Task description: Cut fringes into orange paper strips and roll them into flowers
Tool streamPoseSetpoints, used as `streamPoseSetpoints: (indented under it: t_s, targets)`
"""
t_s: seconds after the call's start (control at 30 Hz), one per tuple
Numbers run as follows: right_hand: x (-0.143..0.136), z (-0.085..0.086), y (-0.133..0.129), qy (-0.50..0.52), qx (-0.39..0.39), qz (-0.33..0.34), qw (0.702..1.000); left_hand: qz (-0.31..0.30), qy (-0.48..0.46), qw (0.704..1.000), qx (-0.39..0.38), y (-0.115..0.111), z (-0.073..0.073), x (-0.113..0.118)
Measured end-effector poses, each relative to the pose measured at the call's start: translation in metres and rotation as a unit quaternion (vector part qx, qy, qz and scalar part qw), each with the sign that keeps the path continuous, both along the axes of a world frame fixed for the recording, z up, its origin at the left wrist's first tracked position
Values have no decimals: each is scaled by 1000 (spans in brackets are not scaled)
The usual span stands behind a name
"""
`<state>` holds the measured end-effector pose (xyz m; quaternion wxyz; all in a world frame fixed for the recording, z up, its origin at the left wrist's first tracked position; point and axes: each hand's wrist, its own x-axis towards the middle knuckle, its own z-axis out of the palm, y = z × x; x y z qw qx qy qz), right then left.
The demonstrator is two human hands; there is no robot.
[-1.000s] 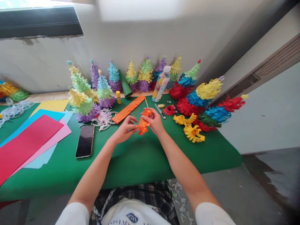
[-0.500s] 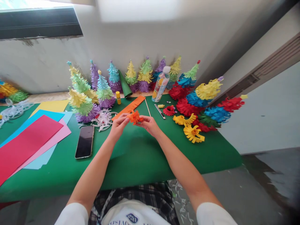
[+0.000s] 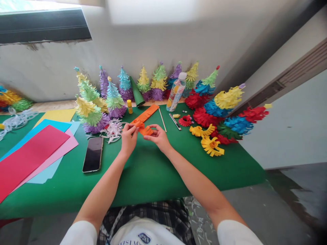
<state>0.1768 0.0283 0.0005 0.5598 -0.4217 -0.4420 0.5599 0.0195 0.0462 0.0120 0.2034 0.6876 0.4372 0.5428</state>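
Above the green table, my left hand pinches the curled end of a fringed orange paper strip. My right hand grips the strip's other end between thumb and fingers. Part of the strip is hidden behind the fingers. Just beyond the hands lies a flat orange paper strip with cuts along it, and a thin stick rests to its right. A cutter knife lies further right, near a red fringed paper curl. Yellow fringed paper curls sit at the right.
Several fringed paper trees line the wall, with a dark green cone among them. A bottle and a glue stick stand upright. A phone, white paper scraps and coloured sheets lie left on the table.
The orange fringed paper, bunched between my hands before, is now partly opened out. My right hand has turned and shifted slightly left.
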Motion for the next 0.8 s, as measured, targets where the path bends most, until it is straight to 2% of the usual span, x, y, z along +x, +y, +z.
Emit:
streamPoseSetpoints:
  t_s: [0.13, 0.4, 0.57, 0.73, 0.8]
  targets:
    - [2, 6, -3, -43, 66, -36, 996, -6, 65, 997, 30, -2, -1, 1]
    - [9, 12, -7, -106, 137, -12, 985, -68, 156, 983, 66, -6, 0, 0]
    - [17, 15, -4, -218, 195, -55, 955, -103, 180, 975, 78, -4, 0, -2]
    - [26, 21, -1, -306, 263, -97, 910, -161, 213, 961, 76, -5, 0, -1]
    - [27, 22, -1, -302, 265, -84, 912, -181, 230, 953, 76, -7, 2, -1]
